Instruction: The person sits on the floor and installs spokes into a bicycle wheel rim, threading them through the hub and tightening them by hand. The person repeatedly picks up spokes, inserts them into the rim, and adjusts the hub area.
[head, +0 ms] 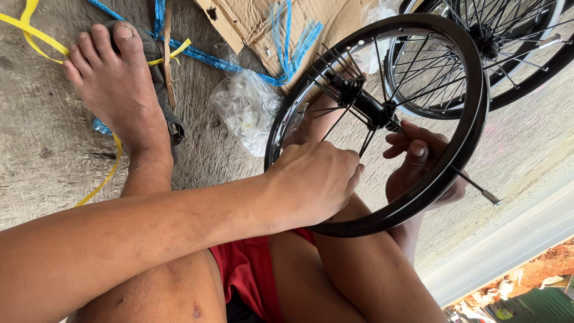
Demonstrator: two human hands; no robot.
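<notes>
The black wheel rim (472, 119) stands tilted on the person's lap, its hub (359, 101) up and between both hands. The left hand (317, 179) is closed around spokes inside the rim — the right hand (418, 161) pinches one spoke (475, 184) pointing outward. A plastic bag (248, 110) lies behind.

One view only, from the head camera, looking steeply down over the person's own lap and forearms. It sits close: the left hand (314, 179) and right hand (418, 164) on the black wheel rim (472, 128) fill the centre. The frame is tilted, so the concrete floor (54, 149) runs up the left and a road edge slants across the lower right.
</notes>
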